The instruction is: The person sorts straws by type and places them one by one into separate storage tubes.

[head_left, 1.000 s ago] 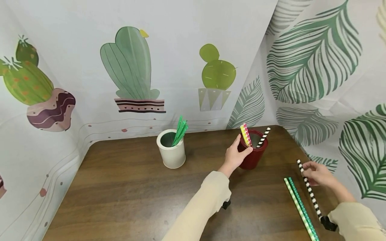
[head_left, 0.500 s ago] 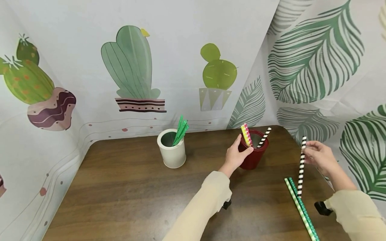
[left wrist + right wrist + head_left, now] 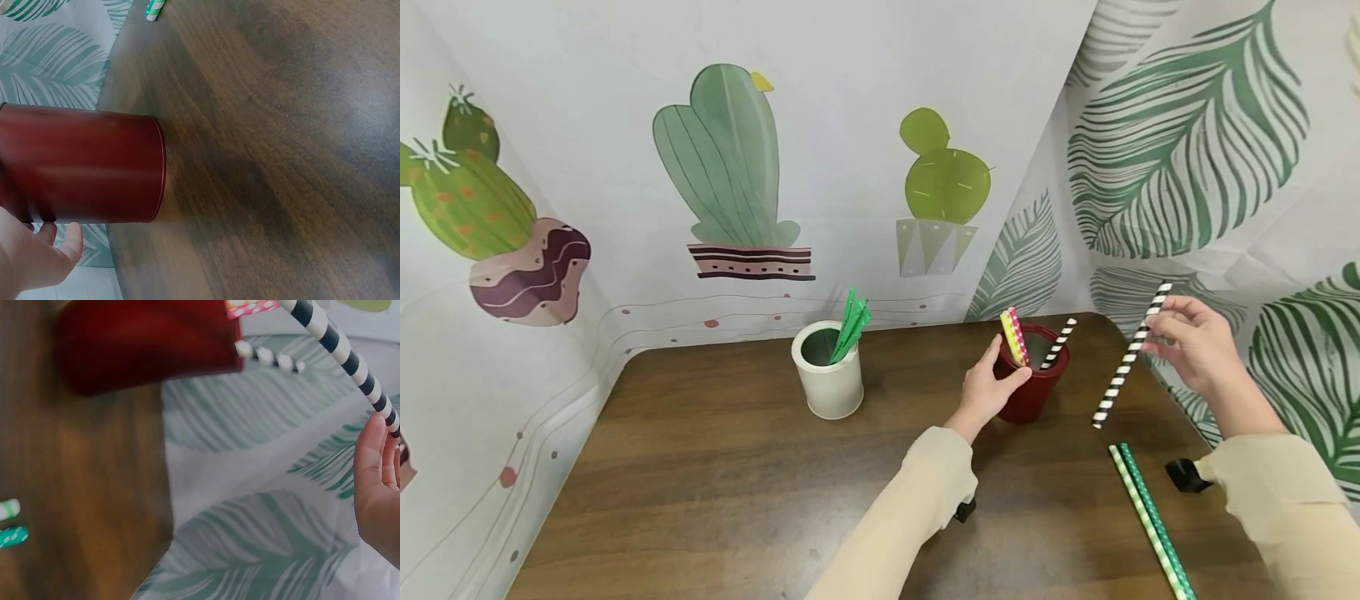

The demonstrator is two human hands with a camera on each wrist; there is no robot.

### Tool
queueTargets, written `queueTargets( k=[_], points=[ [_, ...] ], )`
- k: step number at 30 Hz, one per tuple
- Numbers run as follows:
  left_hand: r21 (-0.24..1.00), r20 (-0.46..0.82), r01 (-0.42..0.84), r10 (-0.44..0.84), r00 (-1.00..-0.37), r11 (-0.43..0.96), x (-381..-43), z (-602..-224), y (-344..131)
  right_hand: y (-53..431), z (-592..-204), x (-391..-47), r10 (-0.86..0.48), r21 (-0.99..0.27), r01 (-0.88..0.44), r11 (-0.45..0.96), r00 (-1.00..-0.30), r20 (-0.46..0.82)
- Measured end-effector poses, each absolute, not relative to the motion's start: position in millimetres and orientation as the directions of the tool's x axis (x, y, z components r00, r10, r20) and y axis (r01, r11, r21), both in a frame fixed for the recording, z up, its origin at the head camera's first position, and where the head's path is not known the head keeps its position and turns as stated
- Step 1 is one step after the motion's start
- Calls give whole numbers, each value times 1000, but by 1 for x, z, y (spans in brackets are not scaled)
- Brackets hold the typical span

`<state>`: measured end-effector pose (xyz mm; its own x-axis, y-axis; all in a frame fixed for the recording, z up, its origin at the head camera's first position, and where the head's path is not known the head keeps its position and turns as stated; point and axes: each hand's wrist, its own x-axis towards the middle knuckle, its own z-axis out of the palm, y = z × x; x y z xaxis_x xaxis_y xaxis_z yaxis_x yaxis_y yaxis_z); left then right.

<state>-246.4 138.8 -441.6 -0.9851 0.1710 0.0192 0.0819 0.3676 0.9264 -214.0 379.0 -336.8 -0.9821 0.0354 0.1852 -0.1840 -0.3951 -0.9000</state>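
Observation:
A black-and-white striped paper straw slants in the air at the right of the head view. My right hand pinches it near its upper end, as the right wrist view also shows. At the back right of the table stands a dark red canister. My left hand holds its near left side, thumb at the front below the rim; some fingers are hidden. Inside it lean a yellow straw and a pink dotted straw on the left, and another black-and-white straw on the right.
A light green striped straw and a teal dotted straw lie side by side at the table's right. Left of the red canister stands a cream canister with green strips in it. Printed cloth hangs behind the table.
The right hand has raised the black-and-white straw off the table and moved it toward the back. The straw's lower end has swung left toward the red canister. My left hand stays in place.

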Motion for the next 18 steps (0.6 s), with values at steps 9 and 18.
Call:
queueTargets(
  k=[9,18],
  points=[
    [927,10,72,168,-986,368,-246,-443,140,362,-317,-230,192,-824,-313,-471,-949,251],
    [919,30,90,160,-987,384,-247,-442,140,343,-328,-238,376,-828,-403,-391,-891,256]
  ],
)
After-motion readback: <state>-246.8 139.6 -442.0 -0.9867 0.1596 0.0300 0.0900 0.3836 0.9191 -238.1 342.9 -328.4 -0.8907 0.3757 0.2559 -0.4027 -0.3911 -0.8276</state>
